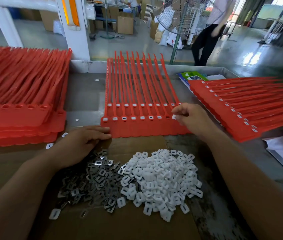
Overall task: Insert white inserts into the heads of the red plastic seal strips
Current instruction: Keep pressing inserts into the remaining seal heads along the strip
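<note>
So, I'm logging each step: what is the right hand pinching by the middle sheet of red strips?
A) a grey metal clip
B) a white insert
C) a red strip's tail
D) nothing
B: the right hand pinches a white insert in its fingertips at the front row of heads on the middle sheet.

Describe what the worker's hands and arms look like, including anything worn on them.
Nothing is worn. The left hand and right hand are bare, without gloves, and no ring shows on the visible fingers. The left forearm and right forearm are uncovered as far as the frame's edge: no sleeves, watch or bracelet in view.
</note>
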`<action>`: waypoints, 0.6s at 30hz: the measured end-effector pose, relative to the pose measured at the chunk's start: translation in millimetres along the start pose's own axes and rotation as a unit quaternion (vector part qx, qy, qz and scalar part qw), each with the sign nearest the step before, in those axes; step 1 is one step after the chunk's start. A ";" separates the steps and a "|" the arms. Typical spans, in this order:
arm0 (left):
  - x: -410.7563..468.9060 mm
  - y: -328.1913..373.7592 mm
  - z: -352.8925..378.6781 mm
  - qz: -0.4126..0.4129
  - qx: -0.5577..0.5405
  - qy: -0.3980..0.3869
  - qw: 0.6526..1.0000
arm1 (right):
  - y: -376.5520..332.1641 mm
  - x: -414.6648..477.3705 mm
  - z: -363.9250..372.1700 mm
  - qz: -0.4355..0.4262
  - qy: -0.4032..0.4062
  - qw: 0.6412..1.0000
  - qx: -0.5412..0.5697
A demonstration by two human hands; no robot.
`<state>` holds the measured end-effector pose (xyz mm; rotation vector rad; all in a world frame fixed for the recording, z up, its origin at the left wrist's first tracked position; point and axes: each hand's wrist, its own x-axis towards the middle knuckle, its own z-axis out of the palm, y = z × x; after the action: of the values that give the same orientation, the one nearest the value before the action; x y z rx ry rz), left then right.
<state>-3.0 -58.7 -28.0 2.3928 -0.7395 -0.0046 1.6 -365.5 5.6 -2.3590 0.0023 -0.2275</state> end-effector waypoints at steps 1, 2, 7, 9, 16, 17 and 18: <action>-0.1 -0.1 0.4 0.000 0.000 0.000 1.000 | 3.2 5.0 3.2 0.007 0.010 1.000 -0.006; -0.3 -0.4 0.5 0.000 0.001 -0.002 1.000 | 5.9 9.4 6.3 0.012 0.016 1.000 -0.016; -1.6 -0.2 0.1 0.002 0.005 0.003 1.000 | 12.2 23.9 19.5 0.024 0.022 0.999 -0.007; -1.6 0.2 0.1 0.003 0.005 0.003 1.000 | 13.6 26.7 22.7 0.031 0.017 0.999 -0.009; -2.7 1.7 0.4 -0.001 0.003 -0.001 1.000 | 14.3 30.3 22.8 0.043 -0.017 0.998 -0.035; -2.7 1.9 0.4 -0.002 0.002 -0.001 1.000 | 14.1 30.7 23.0 0.041 -0.019 0.998 -0.042; -2.7 2.0 0.2 -0.003 0.001 -0.001 1.000 | 13.7 31.1 23.2 0.039 -0.020 0.998 -0.050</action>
<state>-6.3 -58.7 -27.5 2.3975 -0.7332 -0.0089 36.9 -361.3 -15.0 -2.4571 0.0880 -0.1466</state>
